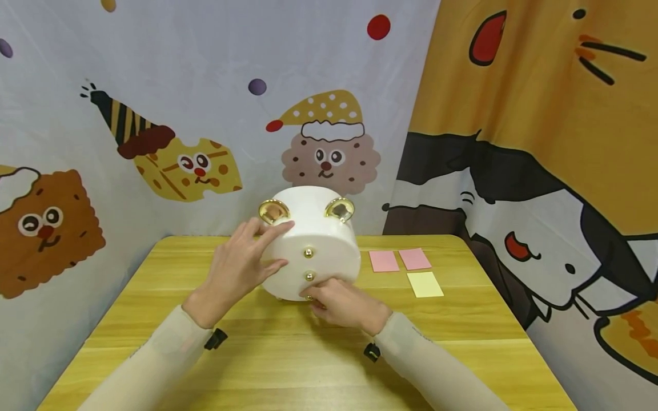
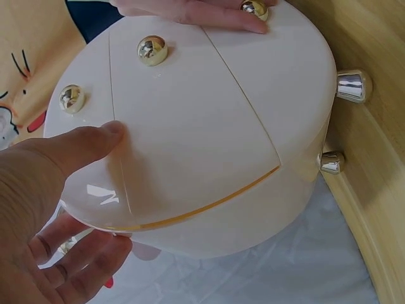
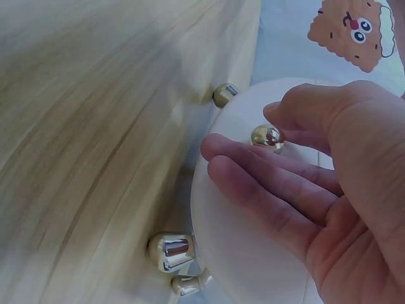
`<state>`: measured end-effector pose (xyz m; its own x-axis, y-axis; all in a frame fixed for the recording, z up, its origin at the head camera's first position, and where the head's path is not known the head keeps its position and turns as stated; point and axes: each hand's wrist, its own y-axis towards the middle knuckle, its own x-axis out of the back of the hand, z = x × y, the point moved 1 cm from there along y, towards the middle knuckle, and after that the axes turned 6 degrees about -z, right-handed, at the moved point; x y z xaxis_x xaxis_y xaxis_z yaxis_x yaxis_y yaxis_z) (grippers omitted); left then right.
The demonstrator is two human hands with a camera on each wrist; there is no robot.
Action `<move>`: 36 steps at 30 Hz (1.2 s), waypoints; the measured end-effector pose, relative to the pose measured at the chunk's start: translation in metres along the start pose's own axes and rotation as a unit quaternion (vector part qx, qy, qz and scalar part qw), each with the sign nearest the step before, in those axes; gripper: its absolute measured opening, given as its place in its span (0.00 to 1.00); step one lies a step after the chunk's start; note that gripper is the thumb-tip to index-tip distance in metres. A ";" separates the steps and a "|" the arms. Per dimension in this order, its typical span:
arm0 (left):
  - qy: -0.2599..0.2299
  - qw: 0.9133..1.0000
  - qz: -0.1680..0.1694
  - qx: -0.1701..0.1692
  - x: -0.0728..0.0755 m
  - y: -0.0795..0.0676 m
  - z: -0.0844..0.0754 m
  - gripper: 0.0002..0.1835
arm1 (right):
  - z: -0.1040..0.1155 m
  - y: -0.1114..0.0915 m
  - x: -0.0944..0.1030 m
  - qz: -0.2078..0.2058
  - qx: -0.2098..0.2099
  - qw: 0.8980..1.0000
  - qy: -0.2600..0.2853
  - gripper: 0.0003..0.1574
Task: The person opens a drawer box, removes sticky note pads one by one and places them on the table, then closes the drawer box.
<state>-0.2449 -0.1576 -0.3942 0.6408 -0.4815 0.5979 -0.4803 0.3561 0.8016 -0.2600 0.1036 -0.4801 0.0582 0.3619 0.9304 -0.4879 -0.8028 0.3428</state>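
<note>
A white rounded drawer box (image 1: 311,214) with gold ear-shaped pieces, including the right ear (image 1: 340,210), stands on the table. Three gold knobs run down its front, the middle one (image 1: 309,276) between two others; seams cross the face in the left wrist view. My left hand (image 1: 233,265) grips the box's left side, thumb (image 2: 95,142) on the front and other fingers around the edge. With thumb and index finger, my right hand (image 1: 344,302) pinches the bottom knob (image 3: 267,137); its other fingers lie along the face. Short gold feet (image 2: 353,86) hold the box up.
Two pink sticky notes (image 1: 384,261) and a yellow one (image 1: 425,284) lie on the wooden table (image 1: 308,365) right of the box. Behind the table hangs a cartoon-printed cloth (image 1: 205,68), with an orange printed curtain (image 1: 540,103) at the right.
</note>
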 end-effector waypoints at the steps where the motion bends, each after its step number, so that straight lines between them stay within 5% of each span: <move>1: 0.000 1.000 0.000 0.000 0.000 0.000 0.000 0.52 | 0.000 0.000 -0.001 0.001 0.002 1.000 0.001 0.19; 36: -0.005 1.000 0.020 0.005 0.002 -0.001 -0.002 0.49 | 0.005 0.005 0.003 0.034 0.018 0.999 -0.023 0.18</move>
<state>-0.2417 -0.1578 -0.3937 0.6157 -0.4748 0.6289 -0.5115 0.3664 0.7773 -0.2579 0.0985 -0.4753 0.0651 0.2842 0.9566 -0.4597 -0.8422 0.2815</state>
